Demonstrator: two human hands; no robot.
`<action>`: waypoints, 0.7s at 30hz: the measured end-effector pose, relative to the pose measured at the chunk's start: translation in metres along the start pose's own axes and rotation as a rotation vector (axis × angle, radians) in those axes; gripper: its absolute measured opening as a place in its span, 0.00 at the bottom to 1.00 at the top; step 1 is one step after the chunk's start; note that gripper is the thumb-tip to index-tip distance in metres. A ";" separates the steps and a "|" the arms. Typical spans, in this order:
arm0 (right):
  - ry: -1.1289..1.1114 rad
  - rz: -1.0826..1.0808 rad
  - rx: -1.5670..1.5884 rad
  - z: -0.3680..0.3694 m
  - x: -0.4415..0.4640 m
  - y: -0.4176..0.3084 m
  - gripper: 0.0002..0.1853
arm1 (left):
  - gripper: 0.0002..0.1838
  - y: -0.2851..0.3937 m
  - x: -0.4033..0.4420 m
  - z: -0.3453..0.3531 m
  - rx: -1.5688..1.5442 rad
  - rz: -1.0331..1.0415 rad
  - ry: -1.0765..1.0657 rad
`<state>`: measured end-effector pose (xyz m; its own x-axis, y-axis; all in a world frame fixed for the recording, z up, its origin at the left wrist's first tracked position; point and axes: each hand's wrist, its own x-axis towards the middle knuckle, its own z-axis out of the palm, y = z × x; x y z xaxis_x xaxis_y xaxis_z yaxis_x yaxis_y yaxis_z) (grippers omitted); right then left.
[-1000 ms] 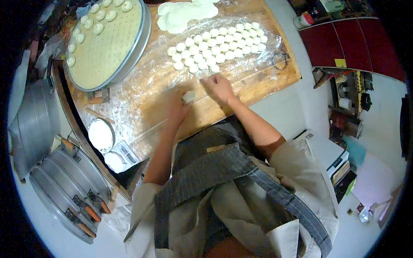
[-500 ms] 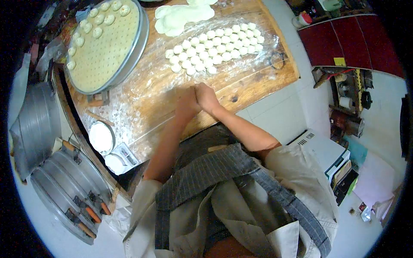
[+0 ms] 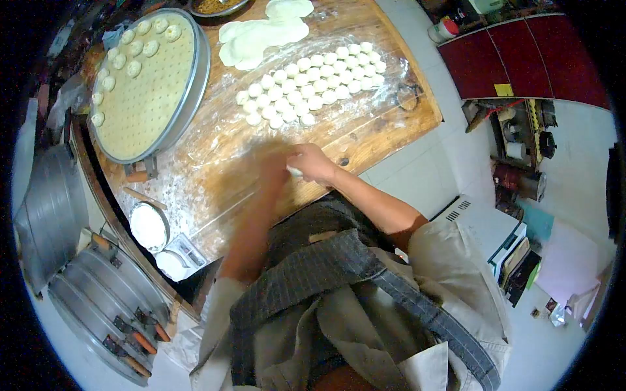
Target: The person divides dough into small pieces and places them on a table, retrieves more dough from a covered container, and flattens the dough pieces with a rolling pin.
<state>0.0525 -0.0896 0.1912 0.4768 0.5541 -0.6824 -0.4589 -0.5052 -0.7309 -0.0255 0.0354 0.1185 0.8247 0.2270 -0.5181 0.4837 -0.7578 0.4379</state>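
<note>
My right hand (image 3: 314, 163) is closed around a pale lump of dough (image 3: 295, 172), which shows at the underside of its fingers, over the near edge of the wooden table. Right beside it, my left hand (image 3: 272, 159) is smeared by motion, so its fingers cannot be made out. Just beyond both hands, small round dough pieces (image 3: 313, 78) lie in close rows on the floured wood (image 3: 365, 140). Flat, rolled-out dough wrappers (image 3: 251, 45) overlap farther back.
At the left stands a round steamer tray (image 3: 140, 98) with several filled buns at its far side. A bowl of filling (image 3: 218, 6) sits at the back. Near the left edge are a flour bowl (image 3: 149, 227), a scale (image 3: 182, 254) and stacked metal steamers (image 3: 107, 300).
The view has shifted, so the table sits slightly lower and further left. My hands, pressed together before, have parted slightly, and the dough lump now shows. My left hand moves fast.
</note>
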 end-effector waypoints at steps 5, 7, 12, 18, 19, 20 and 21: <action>0.412 -0.149 -0.055 -0.087 0.063 0.057 0.13 | 0.15 -0.036 -0.006 -0.031 -0.489 0.128 0.232; 0.393 -0.099 0.004 -0.104 0.063 0.043 0.15 | 0.20 -0.037 -0.018 -0.043 -0.713 -0.121 0.060; 0.620 -0.227 -0.251 -0.097 0.116 0.064 0.22 | 0.26 -0.013 -0.045 -0.062 -0.705 -0.212 -0.010; 0.607 -0.257 -0.465 -0.086 0.079 0.029 0.28 | 0.27 -0.037 -0.023 0.014 -0.707 -0.368 -0.018; 0.690 -0.264 -0.481 -0.086 0.074 0.032 0.27 | 0.28 -0.053 -0.019 0.032 -0.576 -0.181 0.100; 0.772 -0.273 -0.499 -0.085 0.068 0.035 0.27 | 0.29 -0.061 -0.016 0.042 -0.441 0.005 0.216; 0.768 -0.273 -0.504 -0.082 0.058 0.035 0.27 | 0.29 -0.054 -0.017 0.032 -0.446 0.001 0.218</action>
<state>0.1258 -0.1297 0.1246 0.9632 0.2003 -0.1791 0.0319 -0.7471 -0.6639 -0.0754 0.0527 0.0803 0.8444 0.3851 -0.3724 0.5218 -0.4336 0.7347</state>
